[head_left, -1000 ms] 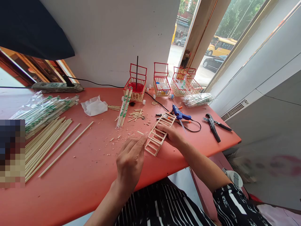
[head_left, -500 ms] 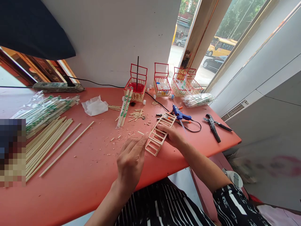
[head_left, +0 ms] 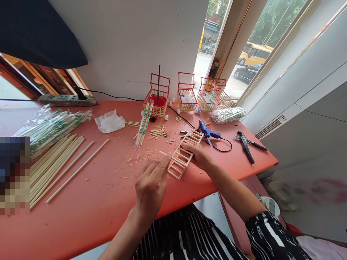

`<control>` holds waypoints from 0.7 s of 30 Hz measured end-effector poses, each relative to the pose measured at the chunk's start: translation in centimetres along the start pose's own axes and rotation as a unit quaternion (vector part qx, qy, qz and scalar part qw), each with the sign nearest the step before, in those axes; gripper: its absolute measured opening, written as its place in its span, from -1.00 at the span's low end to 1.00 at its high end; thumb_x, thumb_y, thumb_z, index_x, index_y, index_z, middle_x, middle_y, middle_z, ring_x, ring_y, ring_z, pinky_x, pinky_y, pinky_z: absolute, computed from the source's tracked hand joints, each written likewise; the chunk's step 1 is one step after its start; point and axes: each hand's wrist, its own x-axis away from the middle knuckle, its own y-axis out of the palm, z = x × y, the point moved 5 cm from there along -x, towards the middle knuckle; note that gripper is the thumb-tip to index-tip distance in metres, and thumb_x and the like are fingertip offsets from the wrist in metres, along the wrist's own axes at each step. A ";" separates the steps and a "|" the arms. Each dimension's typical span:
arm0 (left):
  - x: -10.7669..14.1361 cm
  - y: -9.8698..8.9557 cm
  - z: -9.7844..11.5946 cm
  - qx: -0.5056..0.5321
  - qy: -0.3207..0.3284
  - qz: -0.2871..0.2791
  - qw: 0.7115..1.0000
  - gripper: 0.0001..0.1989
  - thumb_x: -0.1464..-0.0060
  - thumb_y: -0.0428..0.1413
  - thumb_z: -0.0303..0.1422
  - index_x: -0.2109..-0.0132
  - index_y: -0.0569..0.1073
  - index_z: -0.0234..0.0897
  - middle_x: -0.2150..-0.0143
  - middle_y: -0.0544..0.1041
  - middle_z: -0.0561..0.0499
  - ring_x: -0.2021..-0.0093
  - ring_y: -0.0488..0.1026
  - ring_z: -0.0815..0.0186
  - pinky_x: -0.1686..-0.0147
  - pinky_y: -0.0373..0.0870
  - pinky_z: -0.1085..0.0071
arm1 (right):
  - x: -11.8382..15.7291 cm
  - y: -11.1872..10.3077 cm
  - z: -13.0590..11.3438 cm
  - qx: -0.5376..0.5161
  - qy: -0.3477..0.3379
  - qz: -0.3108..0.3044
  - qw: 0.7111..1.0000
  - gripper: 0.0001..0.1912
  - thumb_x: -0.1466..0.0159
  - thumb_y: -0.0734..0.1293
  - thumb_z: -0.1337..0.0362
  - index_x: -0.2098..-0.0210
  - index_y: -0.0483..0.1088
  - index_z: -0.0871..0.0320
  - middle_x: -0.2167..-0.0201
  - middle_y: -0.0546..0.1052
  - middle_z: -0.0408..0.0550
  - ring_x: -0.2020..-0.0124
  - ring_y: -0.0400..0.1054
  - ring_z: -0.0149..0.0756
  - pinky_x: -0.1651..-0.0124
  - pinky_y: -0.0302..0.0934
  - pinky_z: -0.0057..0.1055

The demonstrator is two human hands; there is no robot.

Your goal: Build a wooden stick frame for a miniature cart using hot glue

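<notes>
A small ladder-like frame of wooden sticks (head_left: 179,164) is tilted above the near middle of the table. My right hand (head_left: 199,156) grips it from the right, with the thumb over the rungs and the other fingers mostly hidden beneath. My left hand (head_left: 151,182) is closed in a pinch, its fingertips meeting the frame's left edge. Whatever lies between those fingertips is hidden. Just past the frame's far end, a blue hot glue gun (head_left: 207,130) rests on the table beside orange-handled pliers (head_left: 215,140). Short cut sticks (head_left: 158,132) and crumbs lie beyond my left hand.
Along the wall stand several red-topped stick carts (head_left: 187,103). Long bare sticks (head_left: 58,166) and wrapped chopsticks (head_left: 58,126) cover the left side of the red table (head_left: 108,202). Black-handled cutters (head_left: 245,146) lie near the right edge. A black cord runs behind the frame.
</notes>
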 end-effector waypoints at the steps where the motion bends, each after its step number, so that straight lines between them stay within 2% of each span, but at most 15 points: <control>1: 0.0 0.0 0.0 -0.001 -0.001 0.000 1.000 -0.68 -0.24 0.11 -0.57 -0.08 0.56 -0.28 0.17 0.67 -0.06 0.15 0.59 0.26 0.03 0.47 0.39 | 0.0 0.0 0.0 -0.002 0.001 0.001 1.000 -0.54 -0.04 0.53 0.03 0.50 0.19 0.11 0.61 0.16 -0.31 0.60 -0.02 -0.52 0.55 -0.13 -0.48; 15: 0.1 0.0 0.0 -0.014 0.004 0.011 1.000 -0.75 -0.23 0.16 -0.55 -0.02 0.57 -0.32 0.20 0.67 -0.05 0.19 0.58 0.29 0.06 0.46 0.43 | -0.2 -0.5 0.7 -0.007 0.006 0.019 1.000 -0.60 -0.07 0.52 0.07 0.48 0.24 0.11 0.61 0.20 -0.30 0.60 0.01 -0.50 0.54 -0.05 -0.49; 21: 0.0 -0.2 0.0 -0.014 0.007 0.012 1.000 -0.75 -0.22 0.17 -0.56 -0.02 0.57 -0.32 0.19 0.67 -0.04 0.18 0.57 0.31 0.05 0.45 0.45 | -0.3 -0.6 0.9 -0.010 0.011 0.023 1.000 -0.61 -0.03 0.55 0.04 0.44 0.34 0.13 0.60 0.22 -0.28 0.57 0.03 -0.48 0.53 -0.04 -0.48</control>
